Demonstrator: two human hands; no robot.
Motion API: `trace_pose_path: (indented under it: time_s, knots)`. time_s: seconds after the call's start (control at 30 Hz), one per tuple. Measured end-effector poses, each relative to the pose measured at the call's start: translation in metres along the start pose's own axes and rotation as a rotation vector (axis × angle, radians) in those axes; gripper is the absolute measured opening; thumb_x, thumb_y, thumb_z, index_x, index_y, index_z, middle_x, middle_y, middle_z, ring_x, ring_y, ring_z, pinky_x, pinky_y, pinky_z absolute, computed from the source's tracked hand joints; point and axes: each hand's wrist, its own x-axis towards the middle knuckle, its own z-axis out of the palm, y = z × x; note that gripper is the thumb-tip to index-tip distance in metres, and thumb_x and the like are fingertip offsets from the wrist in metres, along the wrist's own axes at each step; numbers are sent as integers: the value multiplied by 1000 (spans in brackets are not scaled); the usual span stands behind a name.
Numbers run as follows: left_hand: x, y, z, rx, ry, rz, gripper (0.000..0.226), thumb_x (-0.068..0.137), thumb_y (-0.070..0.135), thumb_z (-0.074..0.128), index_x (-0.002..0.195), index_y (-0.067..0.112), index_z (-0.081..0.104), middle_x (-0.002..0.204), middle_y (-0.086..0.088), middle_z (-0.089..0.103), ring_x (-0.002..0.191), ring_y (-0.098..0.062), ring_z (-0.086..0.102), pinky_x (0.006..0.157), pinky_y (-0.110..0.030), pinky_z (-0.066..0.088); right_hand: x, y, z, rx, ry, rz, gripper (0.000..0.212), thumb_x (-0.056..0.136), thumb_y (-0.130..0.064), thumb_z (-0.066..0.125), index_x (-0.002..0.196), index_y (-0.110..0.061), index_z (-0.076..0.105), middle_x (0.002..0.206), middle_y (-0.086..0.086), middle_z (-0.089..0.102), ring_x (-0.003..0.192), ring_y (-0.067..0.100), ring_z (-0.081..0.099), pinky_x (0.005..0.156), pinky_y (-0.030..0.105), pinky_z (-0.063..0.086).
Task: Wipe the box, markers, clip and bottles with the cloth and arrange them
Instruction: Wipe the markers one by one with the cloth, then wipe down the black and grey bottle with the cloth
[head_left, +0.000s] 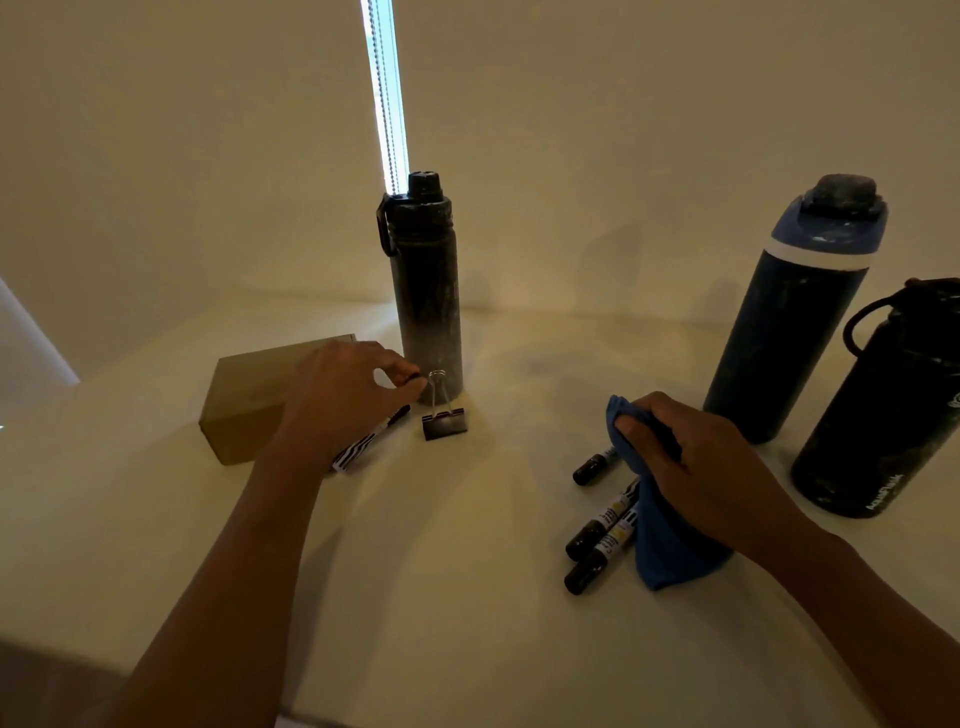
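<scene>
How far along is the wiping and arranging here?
Early to midway, at a guess. The box and one marker sit grouped by the slim bottle. The left hand reaches the clip; the right hand grips the cloth. Three markers and two smudged bottles remain.

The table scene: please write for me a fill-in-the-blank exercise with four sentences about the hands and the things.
1. The right hand holds a blue ____.
2. The number of bottles standing on the table is ____.
3. The left hand has its fingers at the wire handle of the ____.
4. The box lies to the ____ of the slim bottle.

Missing words: cloth; three; clip; left
</scene>
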Motion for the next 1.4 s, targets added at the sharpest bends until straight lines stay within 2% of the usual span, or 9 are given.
trace_pose_path:
  time_s: [0.07,0.13,0.27,0.43,0.57,0.83,0.97,1.2,1.4]
  knots:
    - [1,-3,3,82,-60,-40,22,86,62,74,97,44,81,77,28,69,68,4,62,71,-29,59,5,2,-1,103,-112,61,58,103,-47,43,102,9,61,66,-4,49,66,2,61,64,4,41]
    - [2,-2,5,150,-96,-53,27,86,66,72,98,43,81,78,24,72,71,0,64,72,-30,59,5,2,-1,81,-218,117,35,107,-26,46,101,6,59,69,0,51,72,17,63,64,6,41]
    - [5,1,8,219,-101,-67,36,87,70,68,101,38,80,87,19,76,77,-5,68,75,-31,58,-3,2,-5,-9,-10,11,19,106,-28,53,101,-13,64,69,-4,58,64,9,58,62,10,42]
    - [4,2,2,187,17,-72,30,93,63,66,104,36,72,90,20,72,75,-4,62,68,-27,49,1,4,6,125,46,3,60,101,-55,48,99,2,66,75,18,64,70,-1,60,64,5,39]
    - [6,10,-5,72,172,-109,26,94,53,68,110,33,63,100,18,67,77,-8,61,71,-29,40,-1,5,0,8,189,-23,19,102,-30,58,98,-12,62,90,0,60,79,12,62,71,12,41]
    - [24,20,-6,-386,349,-284,52,91,72,61,123,30,59,112,17,68,78,-9,64,77,-34,57,1,4,-5,33,224,8,18,103,-35,54,94,-21,58,94,-9,54,85,5,57,74,12,41]
    - [26,20,-1,-466,279,-335,65,83,76,68,125,28,57,114,13,66,86,-10,65,82,-38,58,0,1,-5,55,230,-1,19,103,-37,53,99,-21,61,93,-8,59,85,6,58,75,19,45]
    - [3,23,0,-161,-6,-222,47,76,85,66,88,40,67,77,22,70,68,1,64,67,-23,48,-1,1,-3,70,217,11,18,103,-39,53,99,-23,62,88,-13,59,83,6,59,70,13,43]
    - [5,22,2,-99,-91,-149,35,84,73,67,84,38,72,78,21,69,69,0,63,85,-34,54,-2,1,-6,87,217,26,21,103,-40,52,99,-22,62,86,-11,60,81,7,59,69,17,45]
